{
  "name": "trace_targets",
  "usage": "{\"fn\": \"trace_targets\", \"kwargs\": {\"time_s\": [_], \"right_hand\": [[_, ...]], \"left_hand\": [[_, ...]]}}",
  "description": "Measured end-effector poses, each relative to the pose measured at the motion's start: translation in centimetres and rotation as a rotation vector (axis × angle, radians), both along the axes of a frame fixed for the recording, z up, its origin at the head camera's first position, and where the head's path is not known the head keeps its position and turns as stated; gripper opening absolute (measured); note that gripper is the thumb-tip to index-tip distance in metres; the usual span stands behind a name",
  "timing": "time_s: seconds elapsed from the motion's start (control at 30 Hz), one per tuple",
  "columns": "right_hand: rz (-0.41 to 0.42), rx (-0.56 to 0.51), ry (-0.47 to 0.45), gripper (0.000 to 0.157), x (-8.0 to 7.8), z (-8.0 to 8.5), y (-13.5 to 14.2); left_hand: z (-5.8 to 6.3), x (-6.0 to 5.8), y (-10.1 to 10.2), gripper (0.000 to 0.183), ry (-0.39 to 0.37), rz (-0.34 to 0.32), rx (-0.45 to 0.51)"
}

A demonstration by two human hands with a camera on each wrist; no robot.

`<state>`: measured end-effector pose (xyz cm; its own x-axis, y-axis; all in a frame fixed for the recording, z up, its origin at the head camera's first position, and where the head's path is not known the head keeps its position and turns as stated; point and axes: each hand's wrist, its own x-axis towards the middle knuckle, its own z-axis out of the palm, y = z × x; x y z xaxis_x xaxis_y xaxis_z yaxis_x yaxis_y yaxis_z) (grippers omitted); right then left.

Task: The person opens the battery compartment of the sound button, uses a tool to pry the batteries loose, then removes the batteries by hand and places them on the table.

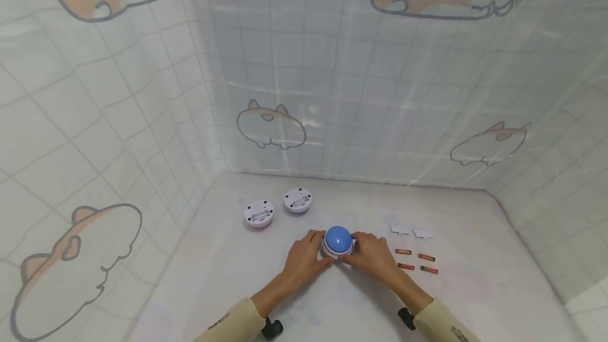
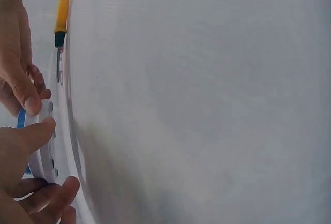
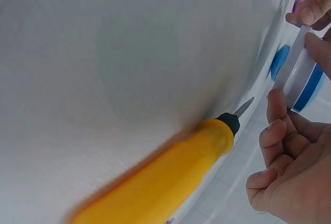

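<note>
Both hands hold a round push button with a blue dome (image 1: 338, 239) and a white base, low over the table's middle. My left hand (image 1: 302, 260) grips its left rim, thumb in front and fingers behind. Gripping the opposite rim is my right hand (image 1: 375, 254). In the left wrist view the white base (image 2: 42, 154) stands edge-on between thumbs and fingers, with small dark feet on its underside. The right wrist view shows the tilted base (image 3: 302, 69), with the other fingers of my right hand (image 3: 295, 172) loosely curled below it.
Two upturned white buttons (image 1: 259, 214) (image 1: 298, 200) show bare battery slots at the back left. Two white covers (image 1: 400, 229) (image 1: 423, 233) and several red batteries (image 1: 426, 257) lie right. A yellow-handled screwdriver (image 3: 160, 177) lies on the table. Patterned curtain walls (image 1: 361, 94) enclose the table.
</note>
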<state>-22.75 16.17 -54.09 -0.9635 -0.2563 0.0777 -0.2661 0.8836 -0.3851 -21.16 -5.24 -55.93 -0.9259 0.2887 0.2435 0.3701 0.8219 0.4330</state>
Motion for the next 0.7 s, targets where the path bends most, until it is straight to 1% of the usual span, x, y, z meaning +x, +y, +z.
{"fn": "trace_targets", "kwargs": {"time_s": [0.2,0.47,0.7], "right_hand": [[-0.02,-0.003,-0.02,0.068,0.4,0.2,0.1],[0.03,-0.007,-0.004,0.071,0.5,0.4,0.7],[0.038,-0.025,-0.018,0.068,0.5,0.3,1.1]], "left_hand": [[0.3,0.1,0.1,0.072,-0.008,-0.001,-0.012],[0.4,-0.2,0.1,0.071,-0.038,0.007,-0.001],[0.7,-0.2,-0.1,0.069,-0.07,-0.01,0.044]]}}
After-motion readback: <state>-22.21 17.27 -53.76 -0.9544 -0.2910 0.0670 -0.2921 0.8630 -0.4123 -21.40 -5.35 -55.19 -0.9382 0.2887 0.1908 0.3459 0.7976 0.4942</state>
